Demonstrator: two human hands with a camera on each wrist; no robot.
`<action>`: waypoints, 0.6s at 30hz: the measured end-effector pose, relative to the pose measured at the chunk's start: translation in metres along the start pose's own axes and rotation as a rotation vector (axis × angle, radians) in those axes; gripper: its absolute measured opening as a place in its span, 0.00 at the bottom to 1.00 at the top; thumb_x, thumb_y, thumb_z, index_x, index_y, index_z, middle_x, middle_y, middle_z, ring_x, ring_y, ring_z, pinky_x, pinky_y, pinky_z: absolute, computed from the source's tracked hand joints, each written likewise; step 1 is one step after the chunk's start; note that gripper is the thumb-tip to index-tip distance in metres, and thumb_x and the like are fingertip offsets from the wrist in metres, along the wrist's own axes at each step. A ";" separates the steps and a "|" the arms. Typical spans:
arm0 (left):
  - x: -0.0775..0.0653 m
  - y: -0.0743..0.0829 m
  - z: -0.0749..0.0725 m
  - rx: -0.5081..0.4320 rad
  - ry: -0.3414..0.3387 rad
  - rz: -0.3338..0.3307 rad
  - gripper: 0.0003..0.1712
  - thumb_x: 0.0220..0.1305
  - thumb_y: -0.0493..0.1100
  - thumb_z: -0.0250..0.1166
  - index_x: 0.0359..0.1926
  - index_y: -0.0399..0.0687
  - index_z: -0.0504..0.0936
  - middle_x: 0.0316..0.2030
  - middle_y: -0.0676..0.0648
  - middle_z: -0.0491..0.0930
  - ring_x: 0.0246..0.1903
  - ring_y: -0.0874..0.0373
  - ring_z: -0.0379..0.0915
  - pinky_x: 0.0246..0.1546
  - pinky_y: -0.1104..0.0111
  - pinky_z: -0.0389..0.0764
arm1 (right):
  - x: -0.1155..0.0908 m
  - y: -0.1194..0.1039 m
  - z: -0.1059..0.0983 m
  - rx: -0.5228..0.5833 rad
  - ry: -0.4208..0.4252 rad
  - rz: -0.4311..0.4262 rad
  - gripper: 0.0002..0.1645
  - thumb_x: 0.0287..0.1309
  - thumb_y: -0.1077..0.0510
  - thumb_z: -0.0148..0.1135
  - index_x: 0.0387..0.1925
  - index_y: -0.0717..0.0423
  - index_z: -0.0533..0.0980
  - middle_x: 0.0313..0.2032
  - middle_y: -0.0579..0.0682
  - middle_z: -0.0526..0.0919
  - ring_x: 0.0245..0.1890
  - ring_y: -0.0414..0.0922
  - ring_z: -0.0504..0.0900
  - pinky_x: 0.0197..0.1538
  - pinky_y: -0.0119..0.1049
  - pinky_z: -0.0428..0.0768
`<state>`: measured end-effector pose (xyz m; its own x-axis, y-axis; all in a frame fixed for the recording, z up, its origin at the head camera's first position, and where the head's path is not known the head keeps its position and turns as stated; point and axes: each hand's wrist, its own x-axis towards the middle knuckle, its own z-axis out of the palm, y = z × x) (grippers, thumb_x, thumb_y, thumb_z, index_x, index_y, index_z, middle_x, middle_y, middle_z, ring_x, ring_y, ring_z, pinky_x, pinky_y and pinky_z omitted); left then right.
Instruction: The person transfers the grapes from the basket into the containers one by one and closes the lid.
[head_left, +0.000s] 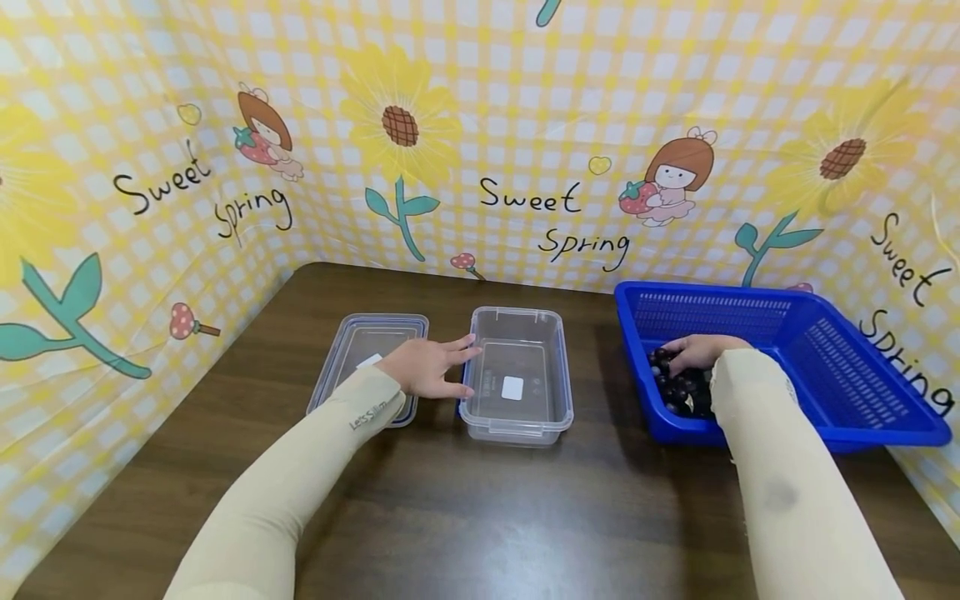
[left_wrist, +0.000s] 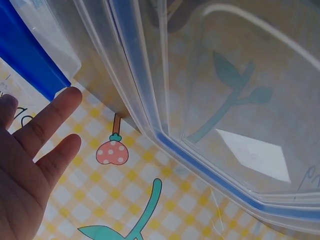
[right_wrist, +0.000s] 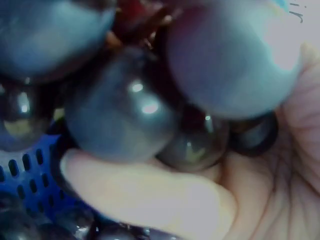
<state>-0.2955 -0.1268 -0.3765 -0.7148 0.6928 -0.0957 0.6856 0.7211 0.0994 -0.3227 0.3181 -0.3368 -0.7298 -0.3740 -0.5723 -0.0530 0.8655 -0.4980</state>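
My right hand (head_left: 703, 351) reaches into the blue basket (head_left: 862, 367) at its left end. In the right wrist view, the thumb curls under a bunch of dark grapes (right_wrist: 120, 107) and the palm lies against them. More grapes (head_left: 678, 392) lie around the fingers in the basket. With fingers spread, my left hand (head_left: 427, 367) touches the left side of the clear plastic container (head_left: 536, 358), which stands upright and uncovered with nothing in it but a white label. The left wrist crosses over the container's lid (head_left: 384, 333).
The lid lies flat left of the container, its blue seal (left_wrist: 197, 172) close up in the left wrist view. A brown wooden table (head_left: 450, 508) carries everything. A yellow checked cloth (head_left: 517, 125) with printed flowers stands behind and along the sides.
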 end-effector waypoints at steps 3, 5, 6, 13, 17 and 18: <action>0.001 0.000 -0.001 0.008 -0.003 0.001 0.42 0.63 0.68 0.52 0.72 0.51 0.61 0.71 0.47 0.57 0.10 0.62 0.48 0.14 0.71 0.53 | -0.002 -0.001 -0.002 0.014 0.009 -0.006 0.37 0.56 0.62 0.57 0.64 0.75 0.59 0.52 0.66 0.76 0.44 0.47 0.79 0.51 0.43 0.75; 0.001 0.001 -0.002 0.010 -0.002 0.003 0.43 0.63 0.68 0.52 0.72 0.51 0.61 0.71 0.47 0.57 0.10 0.63 0.48 0.14 0.71 0.53 | -0.004 -0.003 -0.004 0.012 0.020 -0.005 0.36 0.56 0.62 0.57 0.63 0.76 0.59 0.51 0.66 0.77 0.43 0.47 0.79 0.51 0.43 0.75; 0.001 0.000 -0.002 0.013 -0.002 0.004 0.43 0.63 0.68 0.52 0.72 0.51 0.61 0.71 0.47 0.57 0.10 0.63 0.48 0.14 0.71 0.53 | -0.005 -0.004 -0.005 0.001 0.026 -0.001 0.36 0.56 0.62 0.57 0.63 0.76 0.59 0.51 0.66 0.77 0.43 0.48 0.79 0.51 0.44 0.75; 0.002 -0.002 -0.004 0.022 -0.004 0.004 0.44 0.63 0.69 0.51 0.72 0.52 0.60 0.71 0.47 0.55 0.10 0.63 0.48 0.13 0.71 0.53 | -0.011 -0.015 -0.016 -0.113 0.055 0.013 0.37 0.58 0.60 0.58 0.64 0.76 0.59 0.60 0.74 0.66 0.54 0.60 0.71 0.59 0.55 0.67; 0.003 -0.001 -0.004 0.021 0.006 0.006 0.44 0.63 0.68 0.52 0.72 0.51 0.60 0.71 0.47 0.56 0.09 0.63 0.47 0.13 0.71 0.52 | -0.016 -0.019 -0.021 -0.128 0.066 0.011 0.38 0.57 0.60 0.58 0.64 0.77 0.59 0.60 0.76 0.64 0.56 0.63 0.68 0.60 0.56 0.65; 0.004 0.000 -0.004 0.021 0.006 0.005 0.43 0.63 0.68 0.52 0.72 0.51 0.60 0.71 0.47 0.56 0.09 0.63 0.47 0.13 0.71 0.52 | -0.018 -0.020 -0.022 -0.137 0.073 0.011 0.38 0.56 0.60 0.58 0.64 0.77 0.59 0.60 0.76 0.64 0.57 0.64 0.68 0.60 0.56 0.65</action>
<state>-0.2985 -0.1243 -0.3732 -0.7117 0.6967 -0.0895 0.6922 0.7173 0.0793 -0.3238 0.3148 -0.3019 -0.7784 -0.3436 -0.5254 -0.1338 0.9085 -0.3960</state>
